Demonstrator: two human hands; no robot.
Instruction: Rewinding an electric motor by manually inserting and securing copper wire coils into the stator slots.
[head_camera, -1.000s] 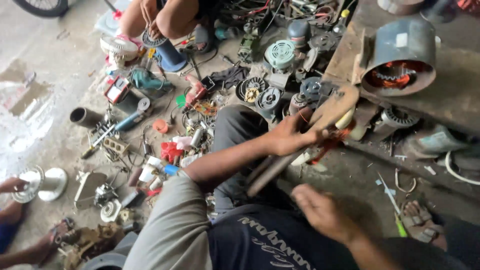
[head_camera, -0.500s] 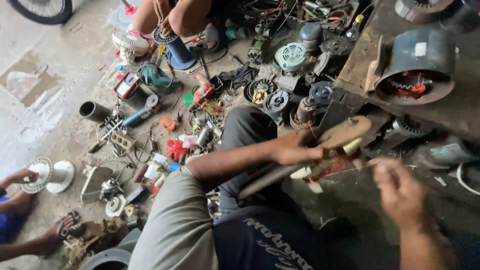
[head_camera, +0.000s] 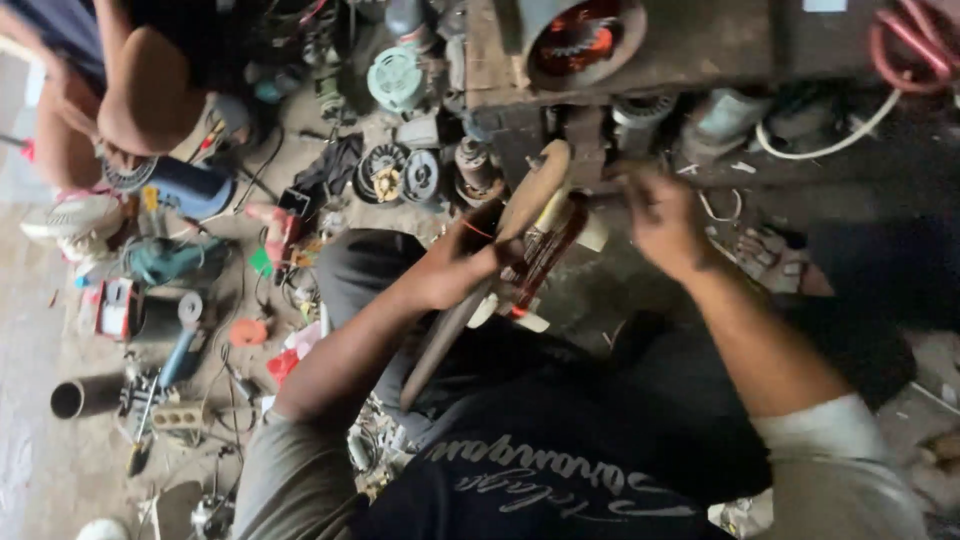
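My left hand (head_camera: 455, 268) grips a long wooden winding form (head_camera: 510, 225) that carries a reddish copper wire coil (head_camera: 548, 250) with white ends. The wooden piece runs diagonally from my lap up toward the workbench. My right hand (head_camera: 662, 218) is raised just right of the coil, fingers curled and pinched as if on a thin wire, though the blur hides what it holds. Both hands sit close in front of the bench edge (head_camera: 700, 60).
A motor stator housing (head_camera: 575, 35) lies on the bench above. Motor parts and rotors (head_camera: 400, 175), tools, a blue drill (head_camera: 180, 185) and a metal pipe (head_camera: 85, 395) litter the floor at left. Another person's legs (head_camera: 130, 95) are at the top left.
The view has swung and closed in on the bench. My right hand rose from my lap to beside the coil. My left hand kept its grip on the wooden form.
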